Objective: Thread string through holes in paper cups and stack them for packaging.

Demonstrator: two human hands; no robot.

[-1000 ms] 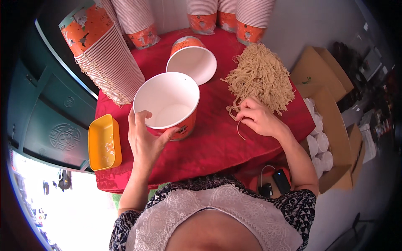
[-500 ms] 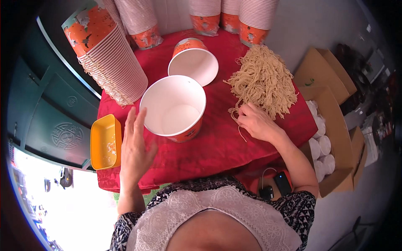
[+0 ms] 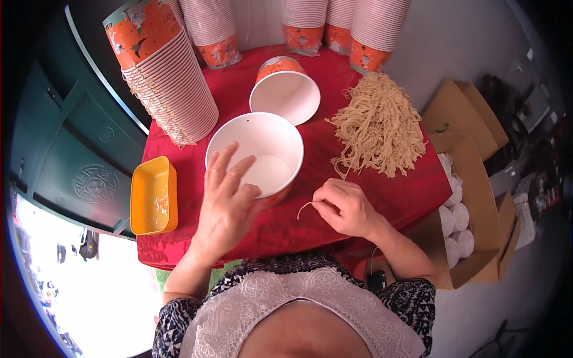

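A white-lined orange paper bucket [image 3: 250, 134] stands upright, mouth up, near the middle of the table. My left hand [image 3: 224, 206] is at its near left rim, fingers spread and overlapping the bucket in view; whether it touches is unclear. My right hand [image 3: 349, 209], closed in a pinch, holds a thin beige cord [image 3: 305, 207]. One end pokes out to its left, and the other side trails toward a heaped pile of beige cords [image 3: 382, 128] at the right. Behind the upright bucket, a second paper bucket [image 3: 289, 98] lies tipped, its mouth facing me.
A leaning stack of nested buckets [image 3: 176, 83], with cords hanging along it, stands at the left. Near it sits a yellow tray [image 3: 170, 203] holding small bits. Wrapped bucket stacks [image 3: 376, 27] line the back. Right of the red-covered table [image 3: 400, 200] is a cardboard box [image 3: 477, 191] of white rolls.
My right hand has drawn a cord from the pile's near edge toward me and left. My left hand has moved right, to the front of the upright bucket.
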